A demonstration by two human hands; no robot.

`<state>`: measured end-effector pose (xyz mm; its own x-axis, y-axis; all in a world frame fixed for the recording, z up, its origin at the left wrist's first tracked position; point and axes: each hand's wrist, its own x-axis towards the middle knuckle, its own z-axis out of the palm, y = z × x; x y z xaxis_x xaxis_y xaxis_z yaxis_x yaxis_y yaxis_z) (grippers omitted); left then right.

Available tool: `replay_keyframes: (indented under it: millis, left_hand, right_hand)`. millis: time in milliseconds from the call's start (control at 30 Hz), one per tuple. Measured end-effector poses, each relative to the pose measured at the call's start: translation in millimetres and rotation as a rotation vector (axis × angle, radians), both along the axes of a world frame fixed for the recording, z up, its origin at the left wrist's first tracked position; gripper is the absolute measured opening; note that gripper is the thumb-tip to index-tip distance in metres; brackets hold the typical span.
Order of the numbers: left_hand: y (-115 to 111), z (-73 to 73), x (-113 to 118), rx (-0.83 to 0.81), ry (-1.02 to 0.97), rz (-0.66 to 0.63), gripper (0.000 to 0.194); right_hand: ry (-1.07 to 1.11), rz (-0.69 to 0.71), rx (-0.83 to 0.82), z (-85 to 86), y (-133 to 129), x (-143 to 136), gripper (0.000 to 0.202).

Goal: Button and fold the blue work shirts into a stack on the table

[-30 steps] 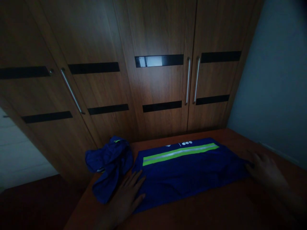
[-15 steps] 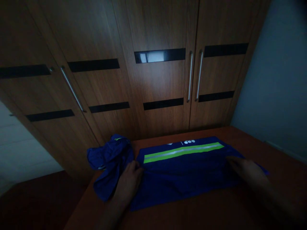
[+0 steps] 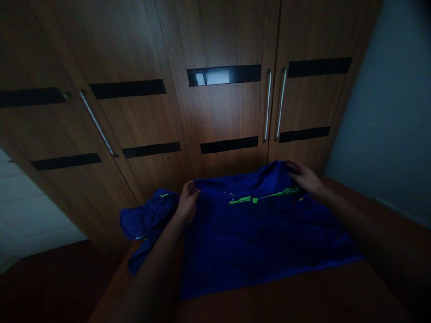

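Observation:
A dark blue work shirt [image 3: 256, 246] lies spread over the table in front of me, its upper part lifted off the surface. My left hand [image 3: 188, 202] pinches its far left corner. At the far right edge, my right hand [image 3: 305, 177] grips a raised fold of the cloth between thumb and fingers. Parts of a yellow-green band [image 3: 283, 193] show beneath the lifted edge, and the rest of the band is hidden by fabric. Left of my left hand, a crumpled blue garment [image 3: 148, 217] lies at the table's edge, partly covered by my forearm.
The reddish-brown table [image 3: 256, 300] stands against a wooden wardrobe [image 3: 222, 112] with black strips and long metal handles [image 3: 267, 107]. A pale wall [image 3: 377, 134] is on the right. The room is dim.
Both hands have moved away from me and up, raising the shirt's far part. The striped panel that lay flat on top is now mostly out of sight, and plain blue cloth spreads over more table.

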<state>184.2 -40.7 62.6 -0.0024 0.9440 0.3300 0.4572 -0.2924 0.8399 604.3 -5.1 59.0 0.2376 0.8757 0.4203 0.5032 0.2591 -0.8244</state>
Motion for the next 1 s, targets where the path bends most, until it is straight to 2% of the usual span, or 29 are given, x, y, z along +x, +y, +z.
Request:
replay_keyframes:
  millis: [67,133,300,433,533,633,833,1000]
  left_hand:
    - [7,-10.4,8,0.003,0.052,0.0,0.04]
    - [7,-26.3,13,-0.003,0.121,-0.003,0.042]
    - [-19,-70.2,18,-0.045,0.323,-0.071,0.047]
    - [-38,-90.0,17,-0.01,0.665,-0.116,0.051]
    - [-42,-90.0,15,0.019,0.865,-0.097,0.05]
    - [-41,-81.9,15,-0.008,0.924,-0.076,0.041]
    - [-42,-66.6,24,-0.065,1.035,-0.008,0.025]
    - [-38,-53.3,29,-0.059,1.117,0.027,0.024]
  right_hand:
    - [-0.3,0.05,0.015,-2.1,9,-11,0.061]
    - [-0.477,0.061,-0.001,-10.9,8,-21,0.063]
    - [-0.598,0.111,-0.061,-57.6,-11,-31,0.052]
    - [-0.673,0.115,-0.119,-97.6,-27,-30,0.046]
    - [-0.714,0.064,-0.161,-115.3,-35,-27,0.046]
    - [-0.745,0.002,-0.196,-119.9,-39,-25,0.047]
    - [-0.75,-0.067,-0.263,-111.4,-39,-26,0.028]
    - [-0.596,-0.063,-0.298,-100.3,-30,-18,0.015]
